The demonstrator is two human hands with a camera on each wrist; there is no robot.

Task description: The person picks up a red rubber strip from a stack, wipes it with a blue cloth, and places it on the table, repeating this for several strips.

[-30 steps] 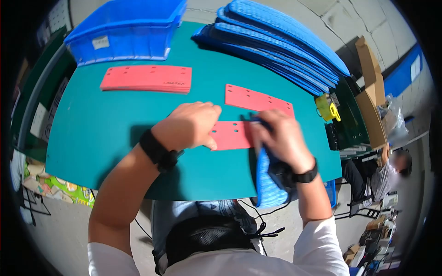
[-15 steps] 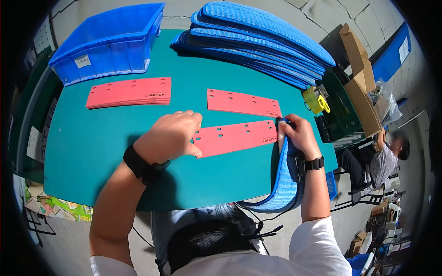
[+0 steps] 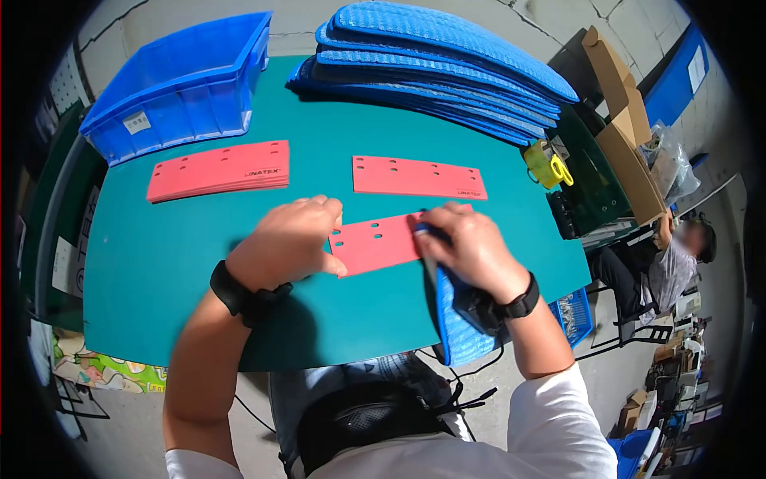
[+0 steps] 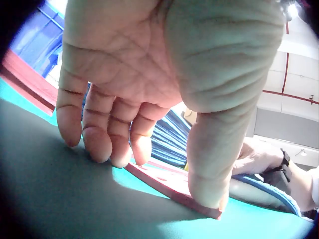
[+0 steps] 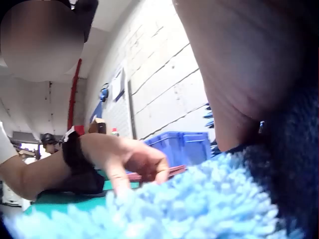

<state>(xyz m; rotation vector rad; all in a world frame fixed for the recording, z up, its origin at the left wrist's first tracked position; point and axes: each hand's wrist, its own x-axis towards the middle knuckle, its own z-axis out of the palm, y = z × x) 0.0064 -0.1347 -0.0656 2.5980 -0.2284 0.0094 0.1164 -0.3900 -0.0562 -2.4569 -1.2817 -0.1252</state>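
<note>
A red perforated sheet [image 3: 399,247] lies on the green table. At its left end rests my left hand [image 3: 283,246]; in the left wrist view the thumb of this hand [image 4: 149,64] presses the corner of the sheet [image 4: 167,190], with the fingers spread apart from it. My right hand [image 3: 471,249] grips one end of a blue pad [image 3: 463,339] over the sheet's right part, which is partly hidden; the pad's other end hangs past the table edge. Fluffy pile of the pad [image 5: 199,209] fills the lower right wrist view, below the right hand [image 5: 244,59].
Another red sheet [image 3: 415,177] lies just beyond, and a stack of red sheets [image 3: 215,176] at the left. Behind are a blue bin [image 3: 183,96] and piled blue pads [image 3: 447,72]. A yellow cup [image 3: 542,166] stands at the right edge; a person [image 3: 670,259] sits beyond.
My right hand has moved left from the sheet's right end to over its right part, bringing the blue pad along. The left hand stays at the left end. The head view has shifted slightly.
</note>
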